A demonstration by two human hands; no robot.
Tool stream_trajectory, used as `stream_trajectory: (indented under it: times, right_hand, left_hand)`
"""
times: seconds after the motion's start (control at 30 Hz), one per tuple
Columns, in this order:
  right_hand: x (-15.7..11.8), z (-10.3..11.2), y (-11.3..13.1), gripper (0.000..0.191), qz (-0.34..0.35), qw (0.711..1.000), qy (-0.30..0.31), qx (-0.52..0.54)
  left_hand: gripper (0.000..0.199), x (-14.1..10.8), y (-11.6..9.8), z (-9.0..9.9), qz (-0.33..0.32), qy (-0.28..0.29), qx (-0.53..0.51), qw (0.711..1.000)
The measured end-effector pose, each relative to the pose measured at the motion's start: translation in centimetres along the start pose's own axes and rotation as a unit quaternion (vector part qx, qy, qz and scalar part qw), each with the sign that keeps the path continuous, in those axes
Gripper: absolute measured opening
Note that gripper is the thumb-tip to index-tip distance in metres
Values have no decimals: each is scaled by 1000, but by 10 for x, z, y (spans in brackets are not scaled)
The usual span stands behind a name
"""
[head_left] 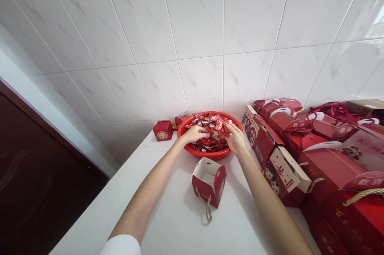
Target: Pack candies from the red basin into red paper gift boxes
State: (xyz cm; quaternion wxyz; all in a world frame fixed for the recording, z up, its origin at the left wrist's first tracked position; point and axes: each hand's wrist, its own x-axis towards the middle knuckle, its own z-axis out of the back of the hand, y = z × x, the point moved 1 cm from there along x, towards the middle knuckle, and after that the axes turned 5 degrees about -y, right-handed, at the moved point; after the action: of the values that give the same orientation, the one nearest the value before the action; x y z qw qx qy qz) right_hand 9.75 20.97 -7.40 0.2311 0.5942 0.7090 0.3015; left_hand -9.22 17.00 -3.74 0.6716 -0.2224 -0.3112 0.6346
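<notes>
A red plastic basin (207,155) filled with wrapped candies (213,147) stands against the wall. Reaching in from the left, my left hand (195,134) has its fingers curled together on the candies; what lies between the fingertips is hidden. At the basin's right side, my right hand (236,139) is closed on a red candy packet (227,124), with thumb and fingers around its edge. In front of the basin sits an open red gift box (207,189), upright, its white inside showing and a rope handle (208,209) hanging down its front.
A small closed red box (163,131) stands left of the basin. Many red gift boxes (327,163) with rope handles and ribbons are stacked along the right side. A tiled wall (201,83) rises behind the white table (168,223); a dark door (36,175) is at the left.
</notes>
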Motion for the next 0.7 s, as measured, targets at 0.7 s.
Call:
stream_trajectory:
  times: [0.7]
  right_hand:
    - [-5, -3, -1, 36, 29, 989, 58, -135]
  left_hand:
    - [49, -13, -3, -13, 26, -51, -224, 973]
